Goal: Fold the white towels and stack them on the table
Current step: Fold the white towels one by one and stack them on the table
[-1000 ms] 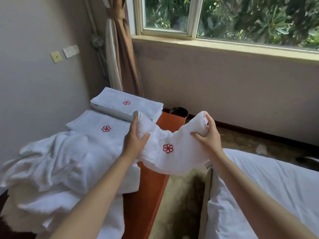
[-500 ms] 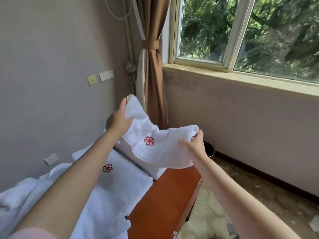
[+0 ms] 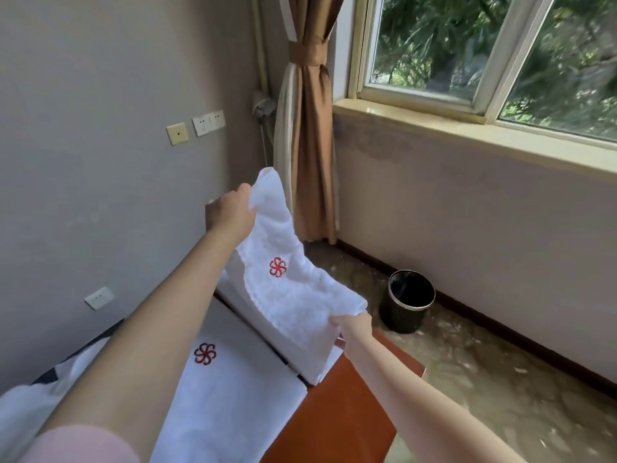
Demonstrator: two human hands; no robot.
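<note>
The left hand (image 3: 230, 212), arm stretched forward and raised, clutches the far upper end of a folded white towel (image 3: 297, 295). The right hand (image 3: 354, 324), lower and nearer, pinches its other end. The soft, nubbly terry cloth sags between them, with a red pinwheel flower stitched on top. It hangs just above a stack of folded towels (image 3: 297, 352) on an orange-brown wooden table (image 3: 337, 416). A round black bin (image 3: 405, 305) stands beyond.

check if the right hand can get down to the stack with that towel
Probably yes: the right hand pinches the towel by its near end just above the stack, nothing between them. The left hand holds the far end higher.
</note>
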